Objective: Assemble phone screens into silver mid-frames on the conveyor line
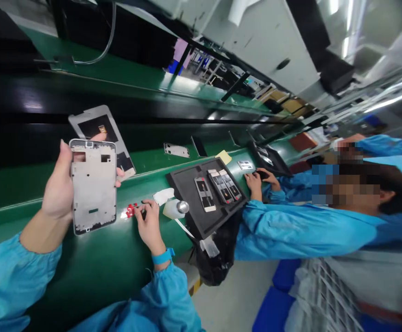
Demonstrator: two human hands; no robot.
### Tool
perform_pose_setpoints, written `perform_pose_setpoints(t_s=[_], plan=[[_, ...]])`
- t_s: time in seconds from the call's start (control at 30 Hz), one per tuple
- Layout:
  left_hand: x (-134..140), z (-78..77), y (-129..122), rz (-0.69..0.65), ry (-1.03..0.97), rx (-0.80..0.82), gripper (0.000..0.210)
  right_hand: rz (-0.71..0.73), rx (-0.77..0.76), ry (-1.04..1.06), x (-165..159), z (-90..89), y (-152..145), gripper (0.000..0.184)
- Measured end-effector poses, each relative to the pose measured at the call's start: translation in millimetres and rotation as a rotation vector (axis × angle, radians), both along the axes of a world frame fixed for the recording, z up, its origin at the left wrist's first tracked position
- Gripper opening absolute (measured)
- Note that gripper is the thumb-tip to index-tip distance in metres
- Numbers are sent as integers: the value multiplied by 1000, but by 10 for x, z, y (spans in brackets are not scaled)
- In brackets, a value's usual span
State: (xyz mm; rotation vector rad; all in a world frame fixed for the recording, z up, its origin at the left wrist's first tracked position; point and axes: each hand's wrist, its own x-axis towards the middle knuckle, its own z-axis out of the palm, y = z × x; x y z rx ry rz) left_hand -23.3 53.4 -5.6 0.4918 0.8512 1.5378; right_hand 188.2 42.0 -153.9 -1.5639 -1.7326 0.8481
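My left hand is closed around a pale grey phone frame, its flat face turned toward me. Behind that frame shows a larger white phone panel with black areas; I cannot tell whether it lies on the bench or is held too. On the green bench, my right hand has its thumb and fingertips drawn together at a small cluster of red pieces. Something small and dark shows at these fingertips, too small to name. A bottle with a metal cap stands just right of this hand, beside a white scrap.
A black foam tray holds several phones. Behind it lie another phone frame, a dark panel and a yellow note. A co-worker's hands are beyond the tray. A black bag hangs at the bench edge.
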Motion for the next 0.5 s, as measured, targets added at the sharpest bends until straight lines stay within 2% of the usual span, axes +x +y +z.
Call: perform_pose_setpoints(t_s=[0.1,0.23,0.3,0.37,0.43,0.5], plan=[[20,72,-67,-72,-150,2,66,-23,21,-14,-99,-160,-3,13],[23,24,-129,-203,-203,29,66,-62,82,75,-72,-74,15,20],[8,5,-161,-280,-202,41,68,-99,122,155,-22,76,17,30],[3,13,-204,-379,-201,62,72,-110,147,247,18,301,9,45],[16,36,-259,-477,-212,83,75,-9,45,475,32,577,-7,61],[44,50,-318,-568,-219,101,76,177,-172,778,13,838,-21,70]])
